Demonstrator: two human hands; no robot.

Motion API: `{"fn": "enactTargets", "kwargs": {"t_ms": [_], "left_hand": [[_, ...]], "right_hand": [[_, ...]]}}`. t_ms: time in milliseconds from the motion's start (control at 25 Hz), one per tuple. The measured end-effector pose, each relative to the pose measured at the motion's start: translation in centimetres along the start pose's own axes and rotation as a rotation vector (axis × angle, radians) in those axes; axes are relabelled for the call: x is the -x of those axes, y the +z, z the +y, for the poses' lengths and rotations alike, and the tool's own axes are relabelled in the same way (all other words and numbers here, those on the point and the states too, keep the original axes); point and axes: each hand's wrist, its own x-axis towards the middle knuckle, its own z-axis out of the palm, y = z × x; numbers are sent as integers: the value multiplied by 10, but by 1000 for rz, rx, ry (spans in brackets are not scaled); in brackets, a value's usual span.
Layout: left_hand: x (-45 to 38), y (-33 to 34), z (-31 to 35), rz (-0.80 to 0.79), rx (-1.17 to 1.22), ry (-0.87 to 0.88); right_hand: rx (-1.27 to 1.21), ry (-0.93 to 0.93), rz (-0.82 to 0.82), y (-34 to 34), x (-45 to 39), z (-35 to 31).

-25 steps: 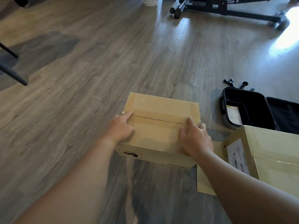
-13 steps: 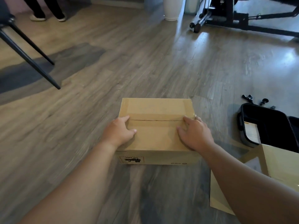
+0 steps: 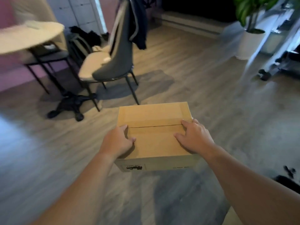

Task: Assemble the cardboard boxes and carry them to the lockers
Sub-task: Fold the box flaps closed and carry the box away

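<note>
— Where's the cardboard box [image 3: 154, 135]?
— Centre of the frame, flaps closed, above the wood floor [image 3: 219, 111].
— And the grip?
— The left hand [image 3: 117, 142] and right hand [image 3: 194, 137] clasp its two ends, fingers over the top. A chair [image 3: 116, 59] stands upper left.

closed cardboard box [image 3: 154, 137], left hand [image 3: 117, 142], right hand [image 3: 194, 138]

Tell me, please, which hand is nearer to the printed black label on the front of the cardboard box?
Left. The left hand grips the box's left edge just above the label; the right hand rests on the cardboard box top at the opposite side.
</note>
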Motion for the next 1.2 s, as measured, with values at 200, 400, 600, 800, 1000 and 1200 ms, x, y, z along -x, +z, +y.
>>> {"fn": "enactTargets", "kwargs": {"t_ms": [200,400,600,800,1000,1200], "left_hand": [[67,-179,-53,99,44,-162],[121,-329,-155,220,39,-319],[159,-439,-261,298,2,-407],[151,-516,-357,340,-47,-517],[97,-577,-439,377,-20,-591],[25,-648,-512,447,-21,-669]], "right_hand": [[40,-218,-94,-85,29,-170],[65,-424,-158,-108,55,-363],[84,-576,-187,-93,76,-531],[89,-713,-201,-57,64,-670],[52,-837,-222,-11,-2,-793],[39,-932,-277,21,-78,-931]]}}
